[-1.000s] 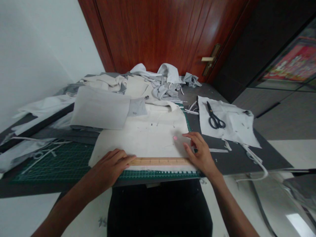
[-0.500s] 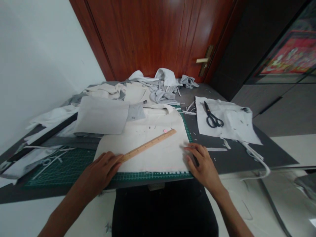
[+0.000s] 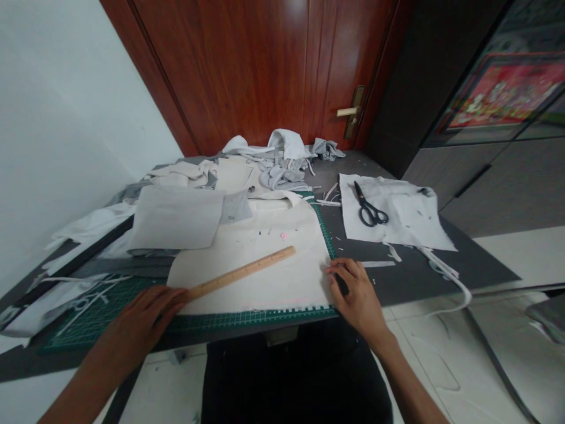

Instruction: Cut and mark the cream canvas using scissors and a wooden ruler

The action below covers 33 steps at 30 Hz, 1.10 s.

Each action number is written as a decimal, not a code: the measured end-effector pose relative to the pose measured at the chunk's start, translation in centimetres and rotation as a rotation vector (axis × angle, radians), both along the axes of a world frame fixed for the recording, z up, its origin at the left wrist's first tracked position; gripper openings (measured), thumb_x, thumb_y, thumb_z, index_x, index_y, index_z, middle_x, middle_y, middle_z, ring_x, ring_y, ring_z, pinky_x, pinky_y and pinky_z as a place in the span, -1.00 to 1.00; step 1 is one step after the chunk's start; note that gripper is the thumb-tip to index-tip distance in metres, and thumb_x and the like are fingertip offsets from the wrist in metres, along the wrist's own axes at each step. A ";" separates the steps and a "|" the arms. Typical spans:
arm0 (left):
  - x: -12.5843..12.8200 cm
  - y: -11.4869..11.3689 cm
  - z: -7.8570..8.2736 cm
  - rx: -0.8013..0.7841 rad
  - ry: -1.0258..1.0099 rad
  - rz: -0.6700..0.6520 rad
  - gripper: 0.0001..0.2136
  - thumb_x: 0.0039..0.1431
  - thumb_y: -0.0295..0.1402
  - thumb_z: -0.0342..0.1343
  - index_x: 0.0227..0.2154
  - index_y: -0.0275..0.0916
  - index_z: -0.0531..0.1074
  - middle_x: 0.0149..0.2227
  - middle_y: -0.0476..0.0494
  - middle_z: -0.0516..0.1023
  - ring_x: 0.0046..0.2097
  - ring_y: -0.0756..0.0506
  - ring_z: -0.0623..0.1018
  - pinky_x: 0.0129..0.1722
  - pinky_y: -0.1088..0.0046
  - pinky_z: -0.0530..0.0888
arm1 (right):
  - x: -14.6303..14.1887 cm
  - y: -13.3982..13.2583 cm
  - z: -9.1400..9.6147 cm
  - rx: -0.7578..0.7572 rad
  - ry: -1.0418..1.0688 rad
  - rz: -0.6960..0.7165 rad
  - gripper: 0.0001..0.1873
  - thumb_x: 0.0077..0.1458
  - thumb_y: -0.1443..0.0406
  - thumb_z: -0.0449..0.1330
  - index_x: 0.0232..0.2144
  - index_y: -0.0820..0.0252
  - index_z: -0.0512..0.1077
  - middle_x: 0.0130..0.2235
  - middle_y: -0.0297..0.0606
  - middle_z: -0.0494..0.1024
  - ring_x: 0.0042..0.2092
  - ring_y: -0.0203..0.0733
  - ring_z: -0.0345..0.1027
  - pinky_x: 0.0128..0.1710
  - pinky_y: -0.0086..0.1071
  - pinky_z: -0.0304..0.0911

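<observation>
- The left hand (image 3: 152,309) has its fingers closed over the near left end of a wooden ruler (image 3: 241,274).
- The right hand (image 3: 353,291) rests at the right edge of the cream cloth (image 3: 278,288), fingers bent toward the thumb; whether the dark patch between them is a held thing, I cannot tell.
- The ruler is thin, straight, pale wood, slanting across the cloth from near left to far right.
- The cloth is matte and mostly flat, with rounded sides; its far edge curls up.
- A small pink piece (image 3: 283,235) lies on it, just beyond the ruler's far tip.
- Along the cloth's near edge, a strip of gridded green cutting mat (image 3: 212,321) borders the dark table (image 3: 406,282).
- Flat cloth between ruler and right hand gives room to move.
- Far left, a smooth folded pale panel (image 3: 176,218) covers part of the cloth.
- Far right, black scissors (image 3: 365,205) lie on a creased white cloth (image 3: 410,227).
- Beyond, a crumpled fabric heap (image 3: 282,176) bounds the far side, before a glossy reddish wooden door (image 3: 256,70).
</observation>
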State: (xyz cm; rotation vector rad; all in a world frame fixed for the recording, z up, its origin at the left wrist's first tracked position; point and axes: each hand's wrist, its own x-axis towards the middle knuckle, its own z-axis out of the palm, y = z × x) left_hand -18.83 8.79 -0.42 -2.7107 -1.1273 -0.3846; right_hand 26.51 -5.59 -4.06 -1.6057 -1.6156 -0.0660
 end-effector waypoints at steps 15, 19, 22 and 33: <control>-5.2 1.5 1.4 -0.383 -0.063 0.297 -0.78 0.42 -0.08 -0.02 -0.20 0.06 0.50 -0.24 0.12 0.65 -0.16 -0.13 0.66 -0.11 0.29 0.61 | -3.6 13.7 6.5 -0.455 -0.205 0.121 -0.73 0.42 0.35 0.06 0.04 0.33 0.47 0.01 0.07 0.54 -0.10 -0.01 0.55 -0.06 -0.24 0.40; -6.6 1.0 2.5 -0.333 -0.010 0.275 -0.70 0.38 -0.07 -0.05 -0.21 0.08 0.59 -0.09 0.08 0.70 -0.04 -0.21 0.68 0.05 0.16 0.61 | -3.2 16.0 5.2 -0.426 -0.181 0.150 -0.80 0.42 0.34 0.08 -0.05 0.28 0.49 -0.02 0.01 0.56 -0.13 -0.10 0.53 -0.10 -0.33 0.35; -4.6 -0.4 3.6 -0.386 0.008 0.138 -0.63 0.42 -0.04 -0.11 -0.19 0.05 0.61 -0.15 0.06 0.70 -0.13 -0.16 0.68 -0.05 0.28 0.63 | -2.5 16.0 4.1 -0.367 -0.134 0.195 -0.82 0.42 0.33 0.10 -0.08 0.26 0.49 -0.07 -0.07 0.55 -0.14 -0.14 0.48 -0.10 -0.35 0.31; 11.3 -6.2 -0.7 -0.308 -0.269 0.340 -0.57 0.52 -0.20 -0.24 -0.39 -0.16 0.45 -0.41 -0.11 0.56 -0.29 -0.16 0.57 -0.13 0.15 0.52 | -1.2 16.1 2.3 -0.172 0.032 0.338 -0.89 0.28 0.39 0.16 -0.27 0.24 0.49 -0.30 -0.25 0.48 -0.28 -0.21 0.35 -0.19 -0.37 0.23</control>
